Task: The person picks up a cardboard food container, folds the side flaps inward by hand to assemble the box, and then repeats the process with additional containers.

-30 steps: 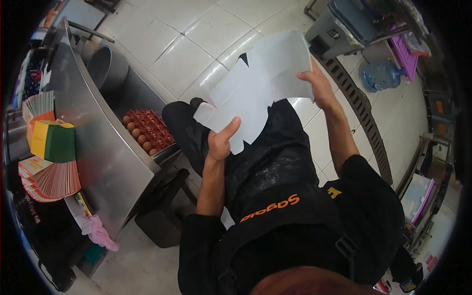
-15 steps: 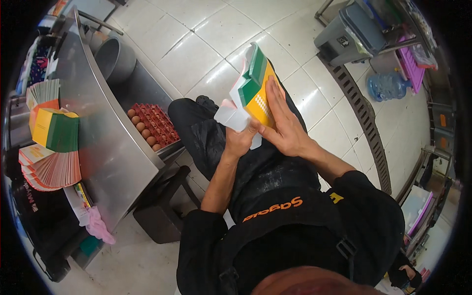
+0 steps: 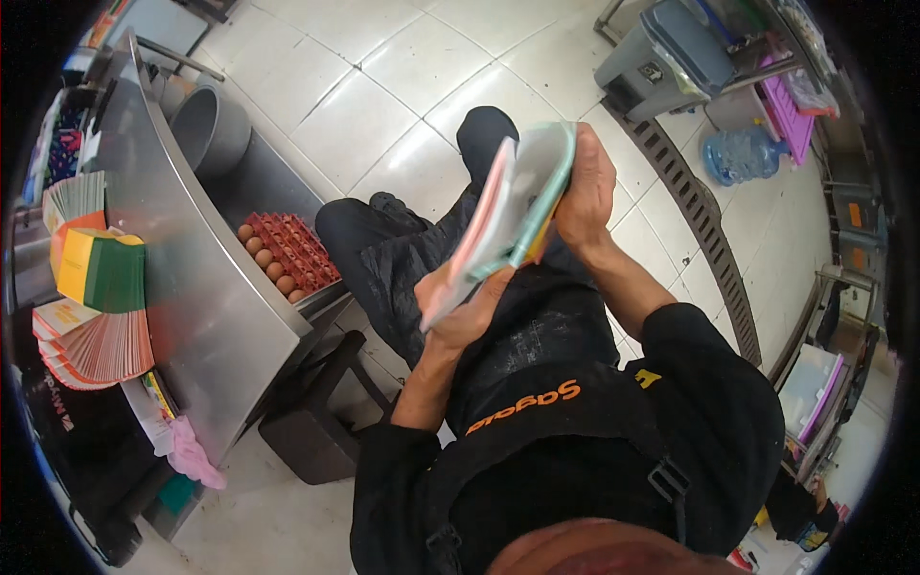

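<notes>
**Half-folded carton held two-handed over the lap, slanting up-right**

Paperboard carton (image 3: 500,218) is in the air above the person's lap, well apart from the steel table (image 3: 206,244) on the left. Long axis runs diagonally, lower left to upper right; the gaping end points up and right, away from the torso. Seen nearly edge-on: pinkish panel on the left, green-edged panel bowing out on the right, pale inner faces between.

Left hand (image 3: 464,314) pinches the lower end, thumb on the right side, fingers on the left. Right hand (image 3: 586,196) lies along the outside of the right panel near the upper end, fingers together. Its thumb is hidden, so cannot tell if it's pinching.

Outer print mostly faces away; only a yellow sliver shows by the right palm. Folds at the lower end are covered by the left hand.

On the table: yellow-and-green carton stack (image 3: 103,273), its far-left surroundings lost in the dark fisheye rim. Egg tray (image 3: 292,247) sits lower, beside the knee.
</notes>
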Tool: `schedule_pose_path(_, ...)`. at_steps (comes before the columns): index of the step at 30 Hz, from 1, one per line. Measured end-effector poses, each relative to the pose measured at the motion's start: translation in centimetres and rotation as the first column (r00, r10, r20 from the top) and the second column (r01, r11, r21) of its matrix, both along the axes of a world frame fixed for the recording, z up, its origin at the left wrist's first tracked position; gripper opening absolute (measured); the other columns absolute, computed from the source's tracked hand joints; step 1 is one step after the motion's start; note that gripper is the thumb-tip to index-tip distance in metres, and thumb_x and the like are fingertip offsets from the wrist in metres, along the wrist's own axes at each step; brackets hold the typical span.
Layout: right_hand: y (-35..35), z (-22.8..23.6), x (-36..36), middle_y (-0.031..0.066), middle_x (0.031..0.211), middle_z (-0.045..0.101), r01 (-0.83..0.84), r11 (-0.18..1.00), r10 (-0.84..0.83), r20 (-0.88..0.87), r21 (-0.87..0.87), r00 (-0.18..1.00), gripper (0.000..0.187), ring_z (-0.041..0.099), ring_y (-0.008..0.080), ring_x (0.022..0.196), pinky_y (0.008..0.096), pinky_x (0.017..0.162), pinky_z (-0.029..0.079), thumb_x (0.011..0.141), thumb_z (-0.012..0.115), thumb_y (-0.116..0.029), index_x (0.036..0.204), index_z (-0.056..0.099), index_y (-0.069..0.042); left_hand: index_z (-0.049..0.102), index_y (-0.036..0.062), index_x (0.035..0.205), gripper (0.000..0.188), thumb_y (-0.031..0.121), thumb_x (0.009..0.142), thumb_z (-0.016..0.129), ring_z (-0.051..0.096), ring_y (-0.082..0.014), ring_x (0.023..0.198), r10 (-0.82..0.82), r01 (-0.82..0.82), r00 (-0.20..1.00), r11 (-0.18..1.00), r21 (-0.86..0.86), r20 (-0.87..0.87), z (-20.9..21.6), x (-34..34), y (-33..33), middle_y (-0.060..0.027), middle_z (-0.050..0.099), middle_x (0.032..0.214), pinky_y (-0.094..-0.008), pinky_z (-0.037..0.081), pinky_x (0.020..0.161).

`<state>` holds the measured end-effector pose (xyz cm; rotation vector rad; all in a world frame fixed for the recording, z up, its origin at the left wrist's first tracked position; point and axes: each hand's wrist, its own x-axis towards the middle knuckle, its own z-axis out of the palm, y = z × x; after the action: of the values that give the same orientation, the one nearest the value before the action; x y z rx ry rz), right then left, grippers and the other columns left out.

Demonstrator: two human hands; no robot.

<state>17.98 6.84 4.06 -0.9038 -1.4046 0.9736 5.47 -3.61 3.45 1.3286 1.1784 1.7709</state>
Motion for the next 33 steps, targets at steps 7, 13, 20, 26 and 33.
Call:
schedule_pose_path(7,0.6,-0.8,0.3,0.0135,0.065,0.055,-0.052,0.999,0.045,-0.28,-0.017,0.959,0.049,0.056,0.0214,0.056,0.0304,0.054,0.048,0.097,0.024,-0.033,0.082,0.052,0.005,0.064,-0.0053,0.097,0.03,0.004,0.069,0.068,0.067,-0.0262,0.078,-0.07,0.061,0.871,0.998,-0.033,-0.487,-1.4,-0.4,-1.6,-0.0198,0.065,0.091,-0.0279,0.054,0.069)
schedule_pose_path(13,0.8,-0.1,0.7,0.013,0.053,0.053,-0.167,0.982,0.101,-0.505,-0.088,0.857,0.056,0.053,0.0191,0.043,0.0284,0.042,0.047,0.097,0.025,-0.038,0.071,0.052,0.003,0.066,-0.002,0.093,0.028,0.011,0.068,0.069,0.066,-0.0271,0.083,-0.221,0.281,0.917,0.949,0.145,-0.331,-0.3,-0.7,-0.8,-0.0201,0.065,0.09,-0.0299,0.054,0.072)
schedule_pose_path(20,1.2,-0.2,1.1,0.0127,0.047,0.049,-0.308,0.951,0.247,-0.544,-0.024,0.802,0.06,0.047,0.0168,0.034,0.0248,0.035,0.044,0.097,0.025,-0.037,0.063,0.054,0.003,0.067,0.0,0.095,0.029,0.014,0.07,0.068,0.066,-0.0262,0.083,-0.417,0.449,0.875,0.889,0.093,-0.246,-0.5,-1.5,-0.7,-0.018,0.066,0.089,-0.0306,0.054,0.073)
schedule_pose_path(26,0.7,-0.3,0.3,0.0119,0.052,0.049,-0.377,0.926,0.269,-0.733,0.019,0.625,0.052,0.046,0.0159,0.035,0.0242,0.033,0.041,0.098,0.023,-0.031,0.064,0.047,-0.001,0.066,-0.0005,0.096,0.03,0.015,0.07,0.068,0.066,-0.0263,0.083,-0.556,0.573,0.813,0.817,0.068,-0.173,-0.2,-2.0,-0.3,-0.018,0.066,0.089,-0.0312,0.053,0.076)
schedule_pose_path(33,1.2,-1.1,0.7,0.0102,0.054,0.049,-0.464,0.886,0.326,-0.724,0.009,0.608,0.046,0.047,0.016,0.038,0.0231,0.035,0.041,0.098,0.026,-0.032,0.066,0.044,-0.005,0.067,-0.0013,0.091,0.025,0.015,0.071,0.068,0.066,-0.0264,0.082,-0.5,0.512,0.854,0.857,0.06,-0.142,-0.9,-2.5,-0.4,-0.0186,0.066,0.089,-0.0318,0.053,0.076)
